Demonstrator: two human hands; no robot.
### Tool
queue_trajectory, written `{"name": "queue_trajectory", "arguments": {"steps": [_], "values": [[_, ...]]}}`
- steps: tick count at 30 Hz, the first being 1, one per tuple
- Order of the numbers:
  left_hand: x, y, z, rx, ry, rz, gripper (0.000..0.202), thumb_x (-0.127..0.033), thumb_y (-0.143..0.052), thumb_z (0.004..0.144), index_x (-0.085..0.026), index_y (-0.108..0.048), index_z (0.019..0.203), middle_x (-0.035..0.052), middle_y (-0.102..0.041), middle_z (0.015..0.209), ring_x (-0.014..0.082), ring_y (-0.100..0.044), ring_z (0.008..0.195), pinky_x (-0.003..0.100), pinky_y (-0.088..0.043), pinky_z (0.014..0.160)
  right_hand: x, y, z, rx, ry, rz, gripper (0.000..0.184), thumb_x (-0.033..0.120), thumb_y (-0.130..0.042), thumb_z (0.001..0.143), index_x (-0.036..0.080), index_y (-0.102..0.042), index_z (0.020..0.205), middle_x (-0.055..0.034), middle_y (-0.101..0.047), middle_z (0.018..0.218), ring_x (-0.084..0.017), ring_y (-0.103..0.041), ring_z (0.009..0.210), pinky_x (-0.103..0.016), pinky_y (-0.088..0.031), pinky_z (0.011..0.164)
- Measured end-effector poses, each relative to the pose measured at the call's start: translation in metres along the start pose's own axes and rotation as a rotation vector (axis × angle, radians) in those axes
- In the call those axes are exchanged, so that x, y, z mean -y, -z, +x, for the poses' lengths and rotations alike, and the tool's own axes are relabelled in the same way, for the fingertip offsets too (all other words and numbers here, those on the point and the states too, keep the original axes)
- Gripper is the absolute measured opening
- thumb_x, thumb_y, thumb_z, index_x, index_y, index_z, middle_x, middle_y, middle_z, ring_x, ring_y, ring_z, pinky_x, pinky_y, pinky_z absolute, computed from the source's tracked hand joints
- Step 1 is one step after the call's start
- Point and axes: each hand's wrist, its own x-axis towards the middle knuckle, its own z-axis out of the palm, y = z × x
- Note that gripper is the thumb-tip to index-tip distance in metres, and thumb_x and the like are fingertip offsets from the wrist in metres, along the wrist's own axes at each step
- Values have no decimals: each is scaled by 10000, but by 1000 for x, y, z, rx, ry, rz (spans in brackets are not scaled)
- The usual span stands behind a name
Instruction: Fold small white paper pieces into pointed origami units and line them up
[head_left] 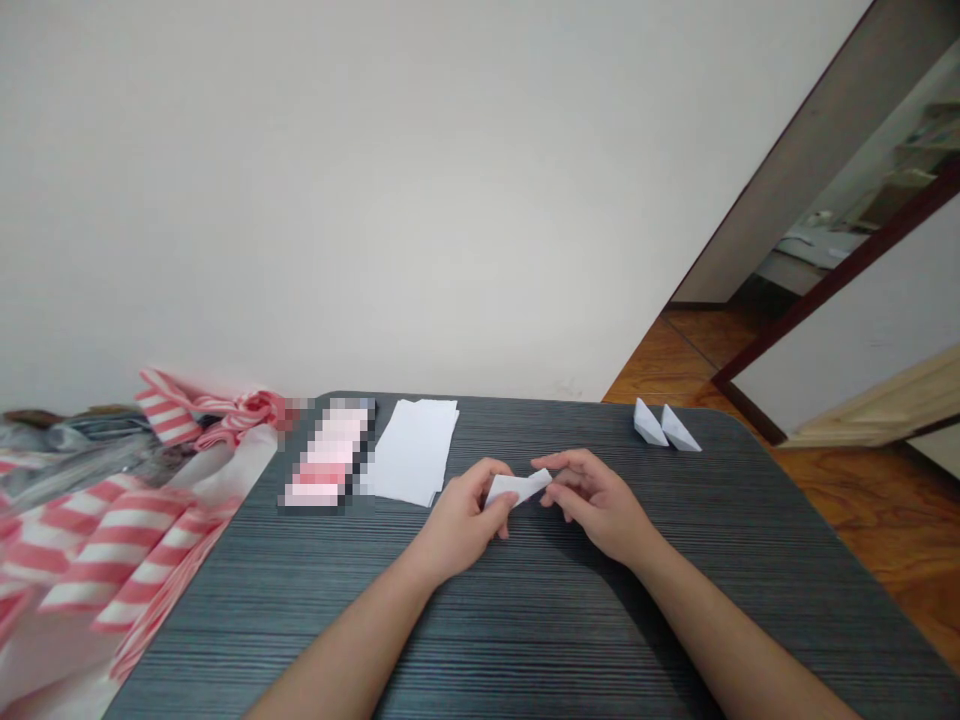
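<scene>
A small folded piece of white paper (517, 487) is held a little above the dark table, near its middle. My left hand (472, 510) pinches its left end, with the thumb on the near face and the fingers behind. At the paper's right end, the index finger and thumb of my right hand (592, 500) curl around the raised tip. Part of the paper is covered by my fingers. Toward the back right stand two folded white paper boats (650, 424), side by side.
A stack of white paper sheets (412, 450) lies at the back left of the dark wood-grain table (525, 640). Beside it is a pixelated pink object (330, 450). Red-and-white striped cloth (112, 540) is heaped left of the table. A wall rises behind; a wooden floor shows at right.
</scene>
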Motion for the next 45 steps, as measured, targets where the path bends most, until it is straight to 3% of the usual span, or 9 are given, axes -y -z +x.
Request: {"name": "queue_trajectory", "arguments": {"steps": [6,15,20,23,27,30,36,41,45], "values": [[-4,1,-1,-2,-17,25,156,-297,-457,853,-191,-532,940,-31,-554,548,110,-514,513,202,-345,505,1,3,0,5,39,-82,126,198,-560,825,211,-543,949,-72,-570,1151,-122,-581,685,-230,-446,514],[-8,0,-1,9,-8,12,179,-313,-444,854,-182,-547,921,-25,-550,578,113,-526,538,206,-380,532,8,3,3,83,122,-195,114,227,-522,853,197,-610,920,-69,-608,987,-170,-569,823,-261,-462,641],[-14,1,-2,69,-47,64,189,-275,-493,824,-173,-618,922,9,-602,704,120,-540,617,208,-389,568,14,4,5,62,182,-260,150,247,-514,861,186,-630,788,-53,-616,839,-160,-562,743,-282,-444,683],[-16,2,-2,71,-80,116,197,-298,-507,821,-163,-649,813,10,-601,684,119,-527,623,208,-379,580,14,2,5,82,187,-263,152,245,-519,857,184,-624,765,-52,-618,819,-161,-570,746,-280,-448,687],[-13,2,-1,71,-3,104,286,-375,-452,849,-171,-652,862,-16,-550,550,111,-489,518,203,-342,502,7,-1,2,-11,133,-246,113,265,-540,844,200,-619,891,-49,-643,812,-159,-589,696,-277,-480,641],[-9,2,-1,19,24,95,304,-395,-446,848,-169,-646,875,-20,-547,526,113,-494,497,205,-347,501,3,-1,1,-93,160,-256,138,270,-558,831,210,-634,931,-79,-657,973,-169,-615,717,-298,-510,645],[-7,2,0,-28,24,102,340,-432,-442,843,-161,-646,849,-14,-561,526,116,-500,484,208,-346,487,4,4,3,-25,320,-405,241,210,-537,845,265,-677,1032,-62,-629,1134,-226,-586,1018,-397,-457,909],[-13,3,0,-40,-39,151,332,-416,-445,851,-164,-659,814,-9,-572,549,119,-509,520,212,-363,517,5,4,5,17,332,-414,276,210,-537,844,274,-658,1084,-63,-606,1173,-230,-571,1047,-400,-448,921],[-15,2,0,-55,-110,169,295,-355,-450,861,-172,-680,858,11,-618,651,118,-521,561,217,-392,571,5,4,5,27,267,-377,227,226,-548,837,263,-681,1017,-68,-606,1152,-214,-604,941,-347,-501,792]]}}
